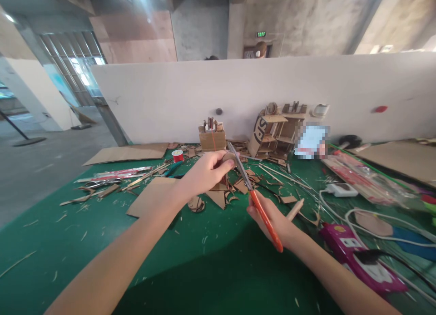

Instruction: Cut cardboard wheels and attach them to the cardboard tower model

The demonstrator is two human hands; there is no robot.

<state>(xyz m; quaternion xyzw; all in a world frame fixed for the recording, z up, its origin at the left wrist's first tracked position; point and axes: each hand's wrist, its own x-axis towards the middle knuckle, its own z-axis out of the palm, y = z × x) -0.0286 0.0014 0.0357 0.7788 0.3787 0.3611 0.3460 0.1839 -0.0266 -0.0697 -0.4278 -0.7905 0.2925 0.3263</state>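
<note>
My left hand (207,170) pinches a small brown cardboard piece (230,156) between thumb and fingers; much of the piece is hidden. Orange-handled scissors (265,219) are gripped in my right hand (277,217), their blades pointing up and away, right beside the cardboard. Whether the blades touch it I cannot tell. Below the left hand lie round cardboard discs (196,204) and a flat cardboard sheet (150,197). Cut scraps (216,198) are scattered around and under both hands.
Behind the hands stand a cardboard box (212,141) and a cardboard shelf model (269,134), before a white partition (163,101). A red thread spool (177,156) sits left. To the right are a magenta power strip (361,256), cables, a white charger (341,190) and bagged sticks (368,179).
</note>
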